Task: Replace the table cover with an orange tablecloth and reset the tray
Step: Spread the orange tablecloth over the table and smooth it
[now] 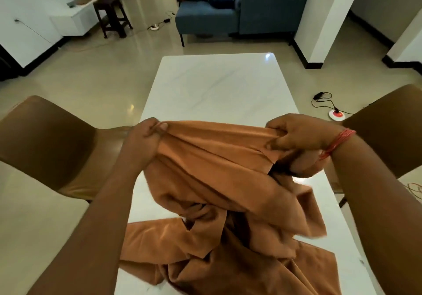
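An orange tablecloth hangs bunched between my hands above the near half of a bare white marble table. My left hand grips the cloth's upper edge on the left, fingers curled round the fabric. On the right, my right hand, with a red thread at the wrist, pinches the same edge. The cloth's lower part lies crumpled on the table near me. No tray is in view.
Two brown chairs flank the table, one at the left and one at the right. A blue sofa stands beyond the table's far end. Cables and a small round device lie on the floor at right. A dark stool stands far left.
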Available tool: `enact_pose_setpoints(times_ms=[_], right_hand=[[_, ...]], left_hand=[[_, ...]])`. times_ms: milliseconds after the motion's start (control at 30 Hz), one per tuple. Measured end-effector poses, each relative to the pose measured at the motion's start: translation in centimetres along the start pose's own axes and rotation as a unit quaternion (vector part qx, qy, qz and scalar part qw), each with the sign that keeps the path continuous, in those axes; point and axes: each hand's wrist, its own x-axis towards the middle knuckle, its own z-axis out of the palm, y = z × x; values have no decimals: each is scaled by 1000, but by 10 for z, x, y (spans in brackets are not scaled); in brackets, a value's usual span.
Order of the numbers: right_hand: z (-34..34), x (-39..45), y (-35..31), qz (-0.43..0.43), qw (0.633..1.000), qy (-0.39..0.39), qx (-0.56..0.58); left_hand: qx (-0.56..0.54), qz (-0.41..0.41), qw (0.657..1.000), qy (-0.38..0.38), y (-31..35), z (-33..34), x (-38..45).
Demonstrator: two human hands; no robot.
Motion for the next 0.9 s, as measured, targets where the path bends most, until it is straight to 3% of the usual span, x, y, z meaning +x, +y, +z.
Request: enact_pose_setpoints(times_ms=[100, 200, 267, 333, 400, 433, 500, 567, 633, 733, 800, 900], right_hand=[[-15, 2, 12, 30, 995, 61, -79], [-20, 12, 8, 49, 965, 229, -114], [-14, 20, -2, 30, 938, 332, -99], [-2, 28, -22, -23, 939, 343, -27], [11, 35, -51, -100, 955, 278, 11], [19, 39, -66, -131, 960, 246, 10], [32, 46, -88, -169, 962, 212, 14], [41, 53, -95, -184, 962, 204, 12], [43, 58, -82, -181, 961, 209, -28], [41, 62, -26, -102, 965, 222, -92], [38, 61, 14, 5, 964, 247, -103], [23, 54, 41, 93, 935, 334, -80]], left_hand=[[23, -67, 993, 94, -32, -5, -3], [-4, -149, 975, 166, -54, -5, -11], [0, -221, 960, 171, -59, -3, -16], [40, -209, 967, 138, -48, -1, -19], [60, -77, 993, 62, -17, 6, -21], [22, -18, 1000, -11, 6, 14, -23], [-10, 65, 984, -168, 48, 33, -25], [40, 101, 974, -201, 69, 46, -22], [31, 88, 987, -128, 67, 35, -15], [-110, 64, 990, -56, 47, 9, -14], [-237, 40, 971, -1, 37, -5, -18], [-322, -29, 938, 122, 15, -16, -15]])
